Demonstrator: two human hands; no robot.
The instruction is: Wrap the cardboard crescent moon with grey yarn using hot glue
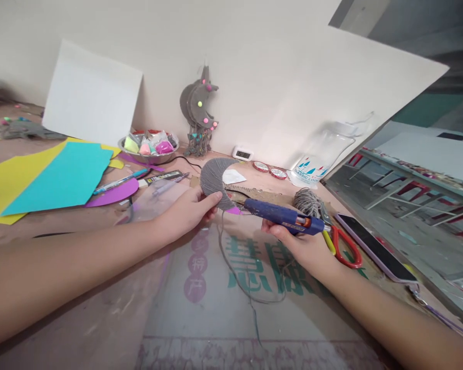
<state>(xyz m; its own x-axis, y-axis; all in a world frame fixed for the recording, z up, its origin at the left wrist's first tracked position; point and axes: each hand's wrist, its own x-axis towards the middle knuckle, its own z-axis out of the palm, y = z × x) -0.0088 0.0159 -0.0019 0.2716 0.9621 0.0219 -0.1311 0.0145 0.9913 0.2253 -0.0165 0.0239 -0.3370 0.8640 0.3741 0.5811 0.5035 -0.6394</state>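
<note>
My left hand pinches a crescent moon wrapped in grey yarn by its lower part. From the moon a loose strand of yarn hangs down and curls over the printed plastic sheet. My right hand grips a blue hot glue gun, its nozzle pointing left at the moon's lower tip. Whether nozzle and yarn touch I cannot tell. Behind the glue gun lies a ball of grey yarn. Red-handled scissors rest just right of my right hand.
A finished-looking moon ornament leans on the wall. A metal bowl holds colourful packets. Turquoise sheet and yellow sheets lie left. At right are a plastic jar and a phone near the table edge. A small digital clock stands behind.
</note>
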